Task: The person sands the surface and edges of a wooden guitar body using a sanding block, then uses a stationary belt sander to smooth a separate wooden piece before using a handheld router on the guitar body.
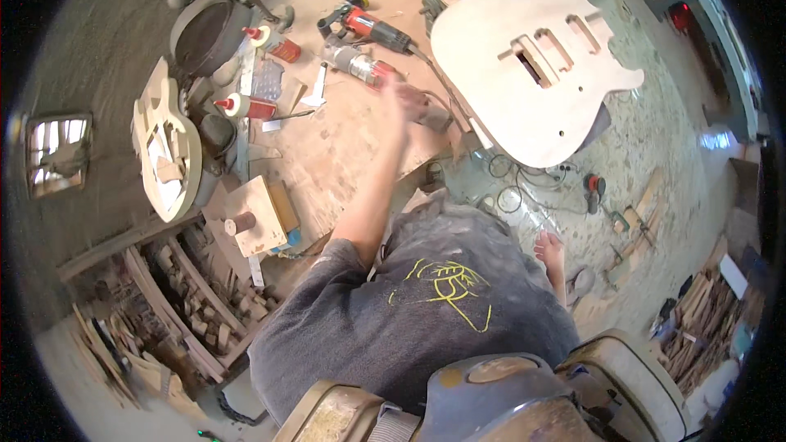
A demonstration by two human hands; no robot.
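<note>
Have the left hand (398,105) blurred at the red-and-silver power tool (356,63) on the surface (327,147); cannot tell how far open or whether gripping it. Have the right hand (549,249) low, away from the surface, loosely open and empty. Can see just beyond the tool a yellow-padded polisher (375,29); farther left, two red-tipped bottles (283,48); to the right, a large pale guitar body (483,65).

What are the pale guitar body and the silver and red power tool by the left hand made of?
Guitar body: seemingly bare, matte wood, given its pale surface and cut cavities. Power tool: grey cylinder probably metal, from its dull sheen; red part perhaps plastic, being solidly coloured.
</note>
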